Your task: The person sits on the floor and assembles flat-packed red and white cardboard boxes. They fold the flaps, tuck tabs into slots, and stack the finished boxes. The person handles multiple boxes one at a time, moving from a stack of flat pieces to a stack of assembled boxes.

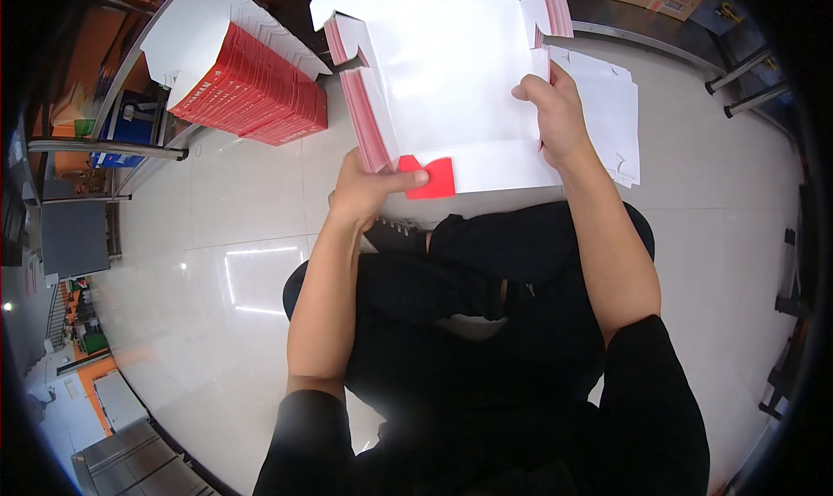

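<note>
Shiny pale floor tiles (234, 201) lie all around. Over the lap, both hands hold up a flat white box sheet (451, 71) with red flaps. It looks thin, light and bendy, so the edges are the best place to hold. Its long side seems to run away from the person. The left hand (364, 188) pinches the near red corner. The right hand (555, 118) grips the right edge. More flat boxes (252, 79) are stacked to the left.
</note>
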Motion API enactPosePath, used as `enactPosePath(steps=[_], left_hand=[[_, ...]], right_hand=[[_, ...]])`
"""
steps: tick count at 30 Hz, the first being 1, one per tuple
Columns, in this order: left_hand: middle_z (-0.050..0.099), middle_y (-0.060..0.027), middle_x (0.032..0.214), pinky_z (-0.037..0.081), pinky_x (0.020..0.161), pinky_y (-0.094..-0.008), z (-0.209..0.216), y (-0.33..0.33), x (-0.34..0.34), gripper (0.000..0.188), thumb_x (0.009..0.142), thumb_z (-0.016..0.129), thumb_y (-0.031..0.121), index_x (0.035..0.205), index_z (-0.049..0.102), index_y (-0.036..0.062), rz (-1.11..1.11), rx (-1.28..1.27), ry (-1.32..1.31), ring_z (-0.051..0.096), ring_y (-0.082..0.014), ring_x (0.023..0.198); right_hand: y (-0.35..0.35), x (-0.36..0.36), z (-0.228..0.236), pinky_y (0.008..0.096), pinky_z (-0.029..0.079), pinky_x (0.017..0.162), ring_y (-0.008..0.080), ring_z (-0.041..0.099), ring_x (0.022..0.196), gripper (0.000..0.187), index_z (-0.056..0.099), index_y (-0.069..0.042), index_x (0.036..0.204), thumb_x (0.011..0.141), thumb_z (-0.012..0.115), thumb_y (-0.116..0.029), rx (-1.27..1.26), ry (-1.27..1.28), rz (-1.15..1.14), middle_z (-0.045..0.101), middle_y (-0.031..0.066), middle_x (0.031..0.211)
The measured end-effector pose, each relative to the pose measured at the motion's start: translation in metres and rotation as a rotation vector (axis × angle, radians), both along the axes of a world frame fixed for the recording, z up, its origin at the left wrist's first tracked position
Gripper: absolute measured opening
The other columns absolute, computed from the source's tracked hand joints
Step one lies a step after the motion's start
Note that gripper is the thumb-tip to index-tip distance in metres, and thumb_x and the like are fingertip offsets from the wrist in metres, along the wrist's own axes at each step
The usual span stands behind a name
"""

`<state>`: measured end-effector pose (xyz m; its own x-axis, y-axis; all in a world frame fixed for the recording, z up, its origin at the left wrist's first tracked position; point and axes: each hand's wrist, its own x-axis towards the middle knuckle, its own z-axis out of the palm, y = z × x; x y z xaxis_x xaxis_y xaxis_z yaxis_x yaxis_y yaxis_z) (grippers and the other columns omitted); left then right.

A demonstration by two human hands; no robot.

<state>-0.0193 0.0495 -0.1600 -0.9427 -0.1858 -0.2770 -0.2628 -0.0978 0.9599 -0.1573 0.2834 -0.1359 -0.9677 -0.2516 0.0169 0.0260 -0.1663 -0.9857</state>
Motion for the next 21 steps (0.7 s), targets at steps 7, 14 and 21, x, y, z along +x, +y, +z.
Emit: enactPosePath(steps=[7,14,21], left_hand=[[0.058,-0.0179,0.137,0.047,0.104,-0.0424,0.010,-0.025,0.002,0.075,0.085,0.080,0.023,0.144,0.043,-0.0070,-0.145,0.884,0.215,0.056,-0.0291,0.126],[0.065,-0.0153,0.118,0.055,0.092,-0.0440,0.004,0.004,-0.006,0.038,0.103,0.055,0.022,0.128,0.055,-0.0068,0.478,0.209,-0.039,0.067,-0.0288,0.108],[0.066,-0.0151,0.112,0.058,0.082,-0.0456,0.005,-0.017,-0.007,0.034,0.105,0.054,0.023,0.117,0.059,-0.0083,0.748,0.155,0.096,0.069,-0.0287,0.097]], right_hand=[[0.003,-0.003,0.001,0.0335,0.049,0.086,0.0206,0.061,0.093,0.053,0.057,0.007,0.127,0.078,0.061,-0.014,0.049,0.066,0.151,0.065,0.0124,0.104],[-0.005,0.013,0.003,0.0396,0.045,0.104,0.0322,0.061,0.121,0.073,0.050,0.005,0.141,0.093,0.066,-0.047,0.375,0.222,0.381,0.063,0.0258,0.127],[0.002,-0.005,-0.006,0.0397,0.046,0.104,0.0328,0.061,0.121,0.083,0.050,0.006,0.143,0.089,0.072,-0.052,0.575,0.209,0.216,0.063,0.0240,0.128]])
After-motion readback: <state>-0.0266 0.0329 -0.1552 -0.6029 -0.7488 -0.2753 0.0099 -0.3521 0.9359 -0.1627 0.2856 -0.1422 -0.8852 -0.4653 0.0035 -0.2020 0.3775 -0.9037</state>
